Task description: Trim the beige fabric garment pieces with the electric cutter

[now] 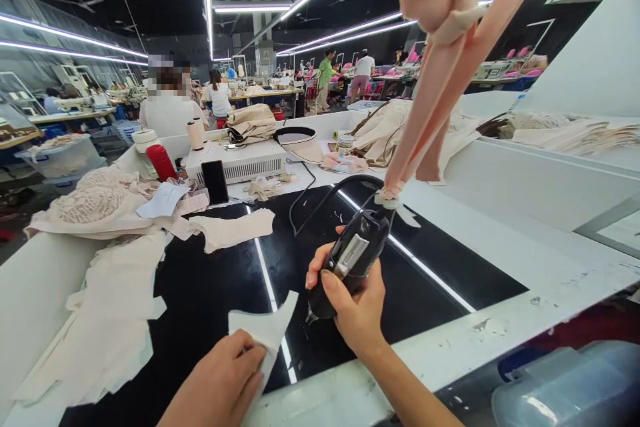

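Observation:
My right hand (353, 297) is wrapped round a black hand-held electric tool (353, 257) whose tip points down at the black glossy tabletop (210, 293). Its cord loops back over the table and a pink fabric strap (440, 100) hangs from above down to its top. My left hand (220, 383) pinches a small white cut fabric piece (267, 333) against the table near the front edge, just left of the tool's tip.
Piles of cream fabric pieces (115, 300) lie on the left, with another piece (233, 227) further back. A white box-shaped machine (235, 163), a phone (215, 181), a red bottle (161, 161) and thread cones stand behind. Other workers sit at distant tables.

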`<state>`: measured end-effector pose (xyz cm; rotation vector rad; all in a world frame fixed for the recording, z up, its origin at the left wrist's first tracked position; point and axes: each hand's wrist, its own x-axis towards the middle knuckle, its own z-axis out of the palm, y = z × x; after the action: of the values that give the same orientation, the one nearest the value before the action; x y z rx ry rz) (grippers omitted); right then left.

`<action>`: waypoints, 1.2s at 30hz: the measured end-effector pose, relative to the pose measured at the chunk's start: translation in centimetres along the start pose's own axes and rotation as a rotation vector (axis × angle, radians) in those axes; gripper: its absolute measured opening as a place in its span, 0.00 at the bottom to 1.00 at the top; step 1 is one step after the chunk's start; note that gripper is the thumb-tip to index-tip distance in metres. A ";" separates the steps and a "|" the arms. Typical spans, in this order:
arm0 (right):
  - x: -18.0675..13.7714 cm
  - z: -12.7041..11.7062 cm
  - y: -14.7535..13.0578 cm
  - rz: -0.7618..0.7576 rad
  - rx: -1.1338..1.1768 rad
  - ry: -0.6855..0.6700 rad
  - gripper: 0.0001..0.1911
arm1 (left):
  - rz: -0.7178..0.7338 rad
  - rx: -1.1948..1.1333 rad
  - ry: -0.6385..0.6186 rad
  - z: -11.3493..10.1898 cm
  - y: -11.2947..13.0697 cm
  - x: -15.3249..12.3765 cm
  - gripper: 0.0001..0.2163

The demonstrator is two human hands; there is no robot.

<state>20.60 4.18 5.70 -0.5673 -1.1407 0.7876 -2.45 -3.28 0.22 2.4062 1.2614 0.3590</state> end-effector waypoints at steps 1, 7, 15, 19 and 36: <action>-0.1 0.1 0.1 0.000 0.014 -0.009 0.15 | -0.037 -0.027 -0.040 -0.3 0.6 0.4 0.11; -0.1 0.8 0.7 -0.003 0.065 -0.023 0.13 | -0.093 -0.006 -0.084 -2.7 1.6 4.6 0.12; -0.7 1.2 1.8 0.034 0.067 -0.020 0.13 | 0.038 -0.107 -0.244 -2.9 0.0 7.9 0.21; -0.8 1.6 1.8 0.042 0.084 -0.023 0.14 | -0.004 -0.117 -0.289 -3.0 -0.3 7.8 0.19; -1.4 2.1 2.3 0.074 0.027 -0.033 0.15 | 0.027 -0.007 -0.276 -3.0 -0.8 7.4 0.29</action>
<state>17.77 4.48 3.90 -0.5785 -1.1429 0.8775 -0.12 3.92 2.76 2.3706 1.1028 0.0355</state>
